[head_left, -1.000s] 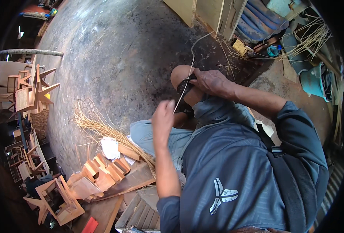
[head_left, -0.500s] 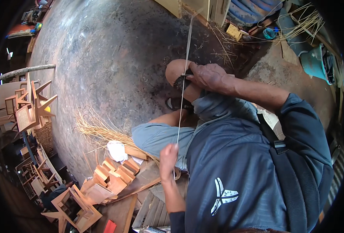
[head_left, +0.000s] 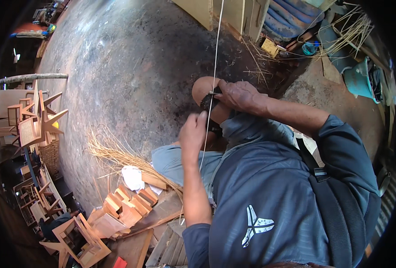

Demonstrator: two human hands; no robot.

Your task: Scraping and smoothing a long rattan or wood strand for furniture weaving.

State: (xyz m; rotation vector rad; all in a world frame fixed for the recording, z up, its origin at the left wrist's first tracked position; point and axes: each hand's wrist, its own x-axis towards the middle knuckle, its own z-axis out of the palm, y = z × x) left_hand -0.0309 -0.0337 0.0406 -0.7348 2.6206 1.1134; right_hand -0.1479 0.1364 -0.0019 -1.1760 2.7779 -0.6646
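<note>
A long pale cane strip [head_left: 215,53] runs from the top of the view, over a black pad [head_left: 210,103] strapped on my bent knee, and down across my lap. My right hand [head_left: 240,95] is closed on a small dark blade [head_left: 214,93] that lies across the strip on the pad; most of the blade is hidden by the fingers. My left hand [head_left: 193,131] is a closed fist just below the knee, its thumb at the strip, which seems pinched there. Lower down, the strip's slack passes beside my left forearm.
A bundle of thin cane strands [head_left: 117,154] lies on the floor left of my leg, near a white bag [head_left: 132,177] and stacked wooden blocks [head_left: 126,205]. Wooden chair frames [head_left: 39,118] stand far left. Panels [head_left: 233,15] and a turquoise bucket [head_left: 360,80] are at upper right.
My left hand has moved up along the strip, from beside my waist to just below the knee. My right hand stays at the pad with the blade.
</note>
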